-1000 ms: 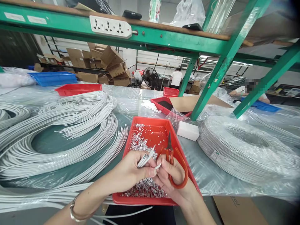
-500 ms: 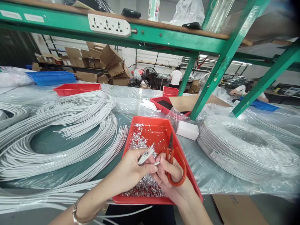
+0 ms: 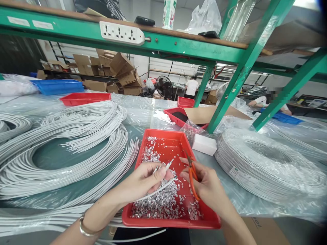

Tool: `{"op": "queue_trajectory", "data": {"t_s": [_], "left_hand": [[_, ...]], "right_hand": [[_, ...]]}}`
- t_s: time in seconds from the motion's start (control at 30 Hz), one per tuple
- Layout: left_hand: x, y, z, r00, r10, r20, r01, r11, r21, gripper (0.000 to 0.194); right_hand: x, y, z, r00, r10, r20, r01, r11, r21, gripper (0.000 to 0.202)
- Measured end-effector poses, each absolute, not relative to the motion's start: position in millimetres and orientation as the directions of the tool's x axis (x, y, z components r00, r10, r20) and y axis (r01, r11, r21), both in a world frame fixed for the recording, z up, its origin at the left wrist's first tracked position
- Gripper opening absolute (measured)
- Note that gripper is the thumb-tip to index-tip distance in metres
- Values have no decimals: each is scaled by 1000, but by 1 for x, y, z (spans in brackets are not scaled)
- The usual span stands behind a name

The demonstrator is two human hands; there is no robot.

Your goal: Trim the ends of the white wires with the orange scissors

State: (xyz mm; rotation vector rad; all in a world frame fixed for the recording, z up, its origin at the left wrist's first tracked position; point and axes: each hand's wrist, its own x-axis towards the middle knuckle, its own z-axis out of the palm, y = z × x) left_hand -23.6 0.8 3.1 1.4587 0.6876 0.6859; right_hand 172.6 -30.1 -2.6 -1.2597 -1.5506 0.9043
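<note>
White cables pass through my left hand, whose fingers are closed round them, with several cut ends poking out toward the right. My right hand grips orange-handled scissors, their dark blades tilted up and to the left. A small gap separates the blades from the cable ends. Both hands are over a red tray that holds many small silvery scraps, heaped thickest at its near left.
Large coils of white cable cover the left; a wrapped coil lies right. A white box sits beside the tray. Green shelf posts rise behind. Two people are at work farther back.
My right hand has moved right, away from my left hand, and the scissors have turned in its grip. One cable now hangs apart from the bunch in my left hand.
</note>
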Motion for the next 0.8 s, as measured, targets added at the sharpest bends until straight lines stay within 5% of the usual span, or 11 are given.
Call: {"op": "queue_trajectory", "data": {"t_s": [0.13,0.27,0.43,0.8], "left_hand": [[-22,4,4,618,785,-33,-28,65,998,30],[-15,5,5,549,833,-72,-25,103,994,29],[-11,4,3,505,862,-54,-11,69,998,29],[-13,6,-4,530,848,-10,23,-3,1000,28]], "right_hand": [[183,-45,-1,-138,972,190,339,226,-913,51],[187,-65,-3,-137,984,111,579,170,-798,63],[189,-69,2,-220,975,-26,699,139,-702,58],[192,-69,-4,-200,980,12,661,144,-737,50]]}}
